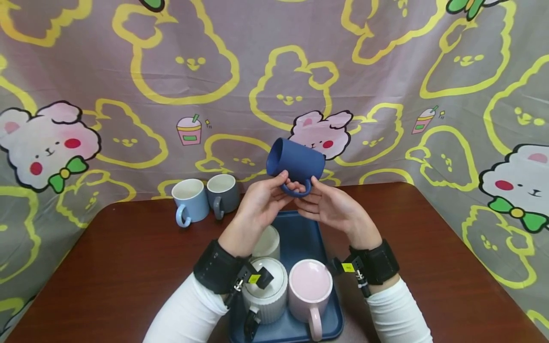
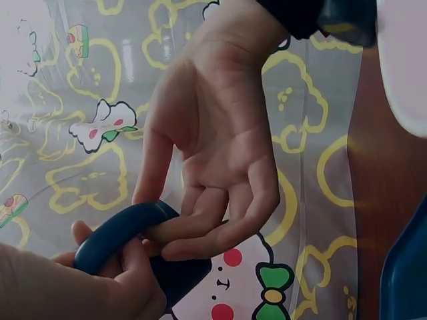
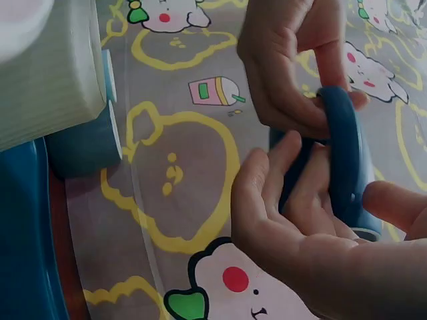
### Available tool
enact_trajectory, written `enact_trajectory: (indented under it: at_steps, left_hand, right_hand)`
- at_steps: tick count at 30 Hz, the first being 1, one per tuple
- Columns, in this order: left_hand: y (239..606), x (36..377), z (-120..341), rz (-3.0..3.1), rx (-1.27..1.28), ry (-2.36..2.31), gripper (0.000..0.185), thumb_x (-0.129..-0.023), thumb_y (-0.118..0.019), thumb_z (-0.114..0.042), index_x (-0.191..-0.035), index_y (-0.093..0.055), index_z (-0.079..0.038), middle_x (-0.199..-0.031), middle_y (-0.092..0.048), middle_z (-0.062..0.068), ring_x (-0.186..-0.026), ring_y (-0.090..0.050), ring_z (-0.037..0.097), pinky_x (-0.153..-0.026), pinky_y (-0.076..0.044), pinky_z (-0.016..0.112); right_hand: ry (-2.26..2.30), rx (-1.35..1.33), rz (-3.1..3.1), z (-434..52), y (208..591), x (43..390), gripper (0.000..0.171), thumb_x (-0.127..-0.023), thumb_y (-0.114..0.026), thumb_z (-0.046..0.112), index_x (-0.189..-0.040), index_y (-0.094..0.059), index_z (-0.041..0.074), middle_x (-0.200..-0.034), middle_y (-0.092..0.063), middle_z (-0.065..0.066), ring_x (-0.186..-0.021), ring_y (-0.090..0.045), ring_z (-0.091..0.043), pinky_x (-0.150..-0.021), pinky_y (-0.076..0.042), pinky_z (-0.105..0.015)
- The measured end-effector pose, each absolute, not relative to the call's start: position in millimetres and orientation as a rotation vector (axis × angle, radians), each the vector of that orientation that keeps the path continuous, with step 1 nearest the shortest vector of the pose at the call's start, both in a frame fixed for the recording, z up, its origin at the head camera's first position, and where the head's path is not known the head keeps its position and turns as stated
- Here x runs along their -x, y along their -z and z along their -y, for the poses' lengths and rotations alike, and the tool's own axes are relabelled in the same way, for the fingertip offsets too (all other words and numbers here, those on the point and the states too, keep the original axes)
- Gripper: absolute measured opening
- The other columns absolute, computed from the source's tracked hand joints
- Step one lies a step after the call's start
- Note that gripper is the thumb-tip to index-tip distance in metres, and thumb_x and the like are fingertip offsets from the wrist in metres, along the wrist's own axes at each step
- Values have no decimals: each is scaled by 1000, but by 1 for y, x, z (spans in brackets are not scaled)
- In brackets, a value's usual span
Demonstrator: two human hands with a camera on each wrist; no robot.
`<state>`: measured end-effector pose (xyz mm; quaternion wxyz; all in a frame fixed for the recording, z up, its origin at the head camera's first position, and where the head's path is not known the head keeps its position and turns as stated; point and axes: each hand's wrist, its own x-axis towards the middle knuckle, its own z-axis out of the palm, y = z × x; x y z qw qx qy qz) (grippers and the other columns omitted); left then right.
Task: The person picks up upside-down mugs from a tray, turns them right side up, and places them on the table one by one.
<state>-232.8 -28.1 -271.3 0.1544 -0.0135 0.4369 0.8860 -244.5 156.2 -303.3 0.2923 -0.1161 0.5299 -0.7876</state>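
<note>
Above the far end of the tray, both hands hold a dark blue mug [image 1: 302, 159], tilted on its side with its mouth toward the left and its handle downward. My left hand [image 1: 262, 202] has its thumb by the rim and fingers at the handle. On the other side, my right hand [image 1: 336, 207] grips near the handle and base. The left wrist view shows fingers of both hands around the handle [image 2: 110, 237]. In the right wrist view, right-hand fingers pass through the handle loop [image 3: 347, 160]. The mug's inside bottom is hidden.
Below the hands, a blue tray [image 1: 302, 231] holds a pink mug [image 1: 305, 309], a ribbed whitish cup [image 1: 268, 309] and a pale cream cup [image 1: 269, 240] partly behind the left wrist. Back left on the brown table [image 1: 128, 257] stand a light blue mug [image 1: 198, 205] and a grey mug [image 1: 227, 197].
</note>
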Motion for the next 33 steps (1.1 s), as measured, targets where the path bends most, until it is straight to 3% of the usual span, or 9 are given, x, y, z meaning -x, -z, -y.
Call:
enact_trajectory:
  at_steps: [1,5,12,18,26,33]
  left_hand:
    - [271,234,29,-1248,50,-2531,25,-98,-50,-12,-76,-58,-5,-71,-63,5,-75,-66,16,-107,-39,40]
    - [270,237,32,-1224,122,-2535,18,-97,-51,-13,-83,-58,-6,-72,-62,5,-76,-66,16,-107,-40,40]
    - [265,247,39,-1357,174,-2558,12,-95,-55,-14,-88,-58,-6,-71,-65,3,-72,-68,14,-105,-41,42]
    - [265,259,47,-1528,217,-2536,9,-93,-59,-13,-91,-61,-5,-65,-67,2,-64,-67,11,-101,-45,41]
    - [271,274,56,-1731,283,-2452,12,-90,-64,-13,-96,-64,-3,-67,-66,1,-63,-68,10,-94,-50,39]
    - [276,288,60,-1880,340,-2370,11,-89,-65,-15,-84,-64,-5,-61,-65,-1,-57,-67,8,-85,-55,33]
  right_hand:
    - [2096,314,-1394,-157,304,245,42,-102,-33,40,-112,-63,12,-111,-67,1,-112,-59,-18,-111,-28,-47]
    - [2102,302,-1244,-161,307,248,39,-102,-34,39,-113,-60,12,-114,-63,-4,-112,-58,-21,-104,-42,-41]
    - [1992,347,-1598,-173,314,250,54,-103,-32,39,-141,-40,2,-132,-55,-12,-122,-54,-29,-101,-45,-41]
    - [1780,288,-2191,-178,324,249,55,-102,-37,39,-137,-44,-3,-134,-53,-24,-121,-55,-34,-101,-43,-46]
    - [1370,114,-2703,-179,340,251,54,-101,-38,43,-132,-51,1,-123,-61,-20,-114,-58,-33,-96,-47,-47]
    - [1119,78,-2900,-187,360,255,56,-100,-39,45,-134,-47,1,-130,-55,-20,-117,-54,-35,-94,-47,-50]
